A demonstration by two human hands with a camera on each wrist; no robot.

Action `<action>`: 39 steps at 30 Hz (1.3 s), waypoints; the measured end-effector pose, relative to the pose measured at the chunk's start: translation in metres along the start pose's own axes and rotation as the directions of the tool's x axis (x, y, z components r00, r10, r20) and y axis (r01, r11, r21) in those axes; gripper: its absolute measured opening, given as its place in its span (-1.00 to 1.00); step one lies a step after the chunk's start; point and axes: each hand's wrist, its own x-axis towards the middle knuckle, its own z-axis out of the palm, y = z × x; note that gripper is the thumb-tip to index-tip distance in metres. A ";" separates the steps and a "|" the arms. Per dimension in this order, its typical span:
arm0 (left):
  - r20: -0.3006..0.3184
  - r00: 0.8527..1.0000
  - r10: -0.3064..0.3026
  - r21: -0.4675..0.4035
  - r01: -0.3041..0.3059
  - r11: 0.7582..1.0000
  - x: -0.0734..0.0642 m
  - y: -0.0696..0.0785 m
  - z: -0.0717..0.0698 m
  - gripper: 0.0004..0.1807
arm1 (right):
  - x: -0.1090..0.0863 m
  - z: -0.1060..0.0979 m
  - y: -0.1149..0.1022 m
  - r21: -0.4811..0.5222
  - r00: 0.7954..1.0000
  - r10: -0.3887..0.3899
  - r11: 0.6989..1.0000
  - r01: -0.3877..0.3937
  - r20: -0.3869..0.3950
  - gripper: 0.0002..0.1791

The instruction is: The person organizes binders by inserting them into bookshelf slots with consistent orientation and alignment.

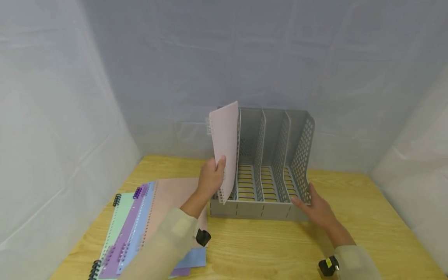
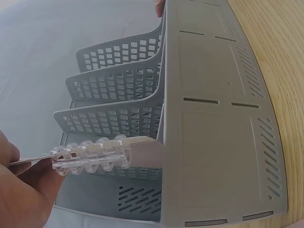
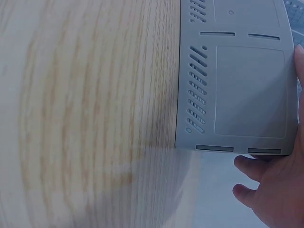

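My left hand (image 1: 210,177) pinches a pale pink spiral notebook (image 1: 225,136) by its bound edge, thumb on the cover. The notebook stands upright and slightly tilted at the leftmost slot of a grey file organizer (image 1: 255,210). In the left wrist view its clear coil (image 2: 90,156) faces the camera, and its lower end reaches past the organizer's front lip. At the organizer's right front corner, my right hand (image 1: 319,208) holds on, thumb over the front lip and fingers along the outer side. Mesh dividers separate the other slots, which show bare slatted floors.
Several spiral notebooks lie overlapped on the wooden table (image 1: 259,245) at the left: a green one (image 1: 112,229), a purple one (image 1: 122,237), a blue one (image 1: 134,225) and a peach one (image 1: 175,194). White sheeting (image 1: 210,58) hangs behind the table and at both sides.
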 end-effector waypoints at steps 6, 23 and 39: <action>0.013 0.999 0.030 0.007 -0.030 1.000 0.002 0.003 0.007 -0.67 | 0.001 0.001 0.002 0.006 1.000 -0.002 1.000 0.002 -0.006 0.11; 0.034 0.999 0.026 0.012 -0.026 1.000 0.005 0.006 0.011 -0.64 | 0.001 0.001 0.002 0.014 1.000 -0.002 1.000 0.002 -0.009 0.11; 0.038 0.999 0.013 0.059 -0.015 0.998 0.007 0.007 0.015 -0.66 | 0.004 0.002 0.005 0.003 1.000 -0.002 1.000 0.002 -0.008 0.10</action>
